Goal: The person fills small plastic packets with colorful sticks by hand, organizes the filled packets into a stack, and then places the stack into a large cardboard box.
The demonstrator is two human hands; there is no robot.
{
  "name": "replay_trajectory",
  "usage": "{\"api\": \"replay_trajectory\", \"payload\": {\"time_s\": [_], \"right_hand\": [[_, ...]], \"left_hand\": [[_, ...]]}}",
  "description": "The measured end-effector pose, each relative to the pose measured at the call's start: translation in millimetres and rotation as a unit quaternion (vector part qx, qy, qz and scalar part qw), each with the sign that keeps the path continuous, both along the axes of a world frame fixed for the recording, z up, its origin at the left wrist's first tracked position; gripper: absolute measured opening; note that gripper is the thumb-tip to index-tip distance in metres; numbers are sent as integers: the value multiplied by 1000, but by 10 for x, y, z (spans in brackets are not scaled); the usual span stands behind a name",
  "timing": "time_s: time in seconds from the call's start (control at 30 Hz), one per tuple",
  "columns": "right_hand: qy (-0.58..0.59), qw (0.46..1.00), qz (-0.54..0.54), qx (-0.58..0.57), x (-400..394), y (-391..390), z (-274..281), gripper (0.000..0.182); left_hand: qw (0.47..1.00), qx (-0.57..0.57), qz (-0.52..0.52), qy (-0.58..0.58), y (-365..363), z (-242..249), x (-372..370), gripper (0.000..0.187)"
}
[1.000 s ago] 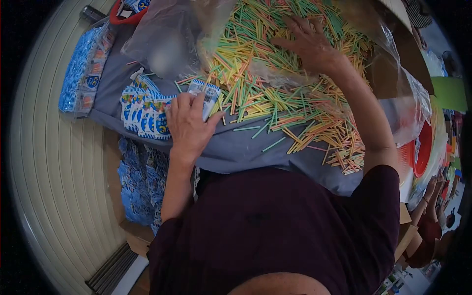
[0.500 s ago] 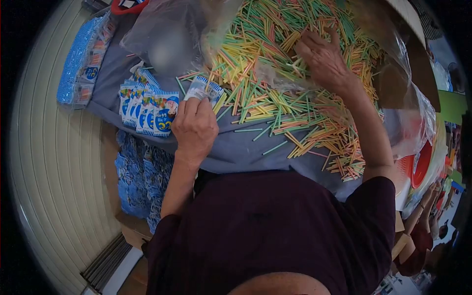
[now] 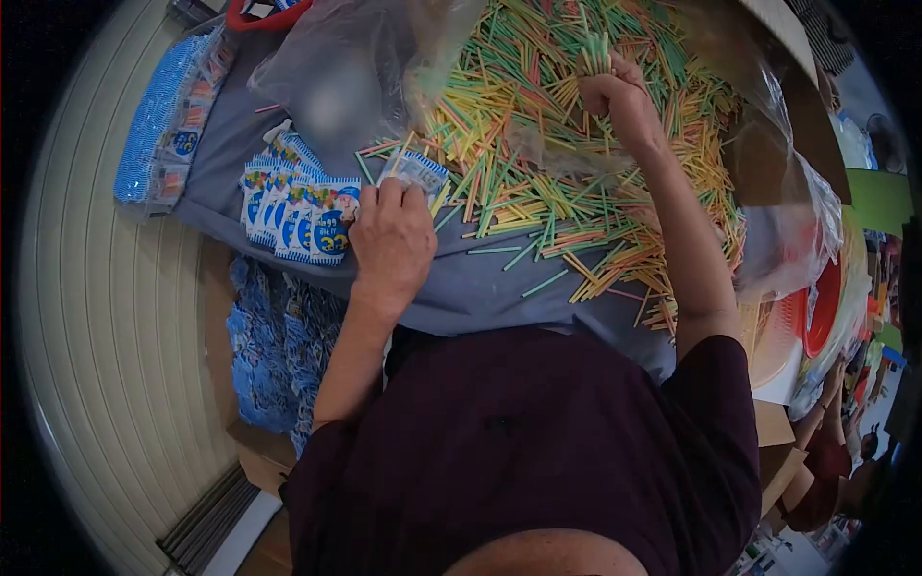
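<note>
A large heap of green, yellow and orange thin sticks (image 3: pixel 538 125) covers the table's grey cloth. Above its upper part, my right hand (image 3: pixel 619 101) is closed round a small bunch of sticks (image 3: pixel 594 56) that stand upright from the fist. My left hand (image 3: pixel 392 230) has its fingers bent onto the lower edge of a blue-and-white packet (image 3: pixel 418 171) at the heap's left edge. Just left of that hand, several printed packets (image 3: pixel 298 211) overlap in a row on the grey cloth (image 3: pixel 461 288).
A blue packed bundle (image 3: pixel 158 125) lies at the table's left edge. Clear plastic bags (image 3: pixel 331 67) sit behind the packets. Below the edge, a cardboard box (image 3: pixel 259 461) holds blue wrappers (image 3: pixel 264 355). Red baskets (image 3: pixel 824 307) and another person's arm (image 3: pixel 832 396) show at right.
My right hand has closed round a bunch of sticks and lifted it from the heap. My left hand stays by the packets, with the nearby blue-and-white packet now more visible.
</note>
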State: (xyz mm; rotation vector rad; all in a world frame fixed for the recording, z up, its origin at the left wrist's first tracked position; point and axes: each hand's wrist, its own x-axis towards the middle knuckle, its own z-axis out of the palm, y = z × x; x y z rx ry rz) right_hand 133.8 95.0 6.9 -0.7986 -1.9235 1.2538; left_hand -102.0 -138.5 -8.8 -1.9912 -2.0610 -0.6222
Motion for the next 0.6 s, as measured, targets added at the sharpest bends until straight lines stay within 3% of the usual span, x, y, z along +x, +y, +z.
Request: {"api": "replay_trajectory", "payload": {"time_s": [0.07, 0.2, 0.3, 0.37, 0.53, 0.6], "right_hand": [[151, 956, 39, -248, -67, -114, 27, 3], [163, 955, 0, -247, -137, -268, 42, 7], [143, 966, -35, -213, -103, -281, -14, 18], [152, 963, 45, -219, 3, -221, -55, 34], [180, 962, 61, -196, 42, -290, -32, 56], [197, 957, 70, -202, 66, -338, 59, 62]], "left_hand": [[999, 18, -13, -26, 38, -55, -128, 3], [994, 96, -48, -20, 20, -1, -214, 5], [997, 48, -44, -32, -41, -83, -184, 3], [996, 35, -43, -72, -85, 11, -203, 2], [986, -3, -39, -159, -73, 57, -349, 5], [880, -28, -50, -471, 4, 129, -323, 10]]}}
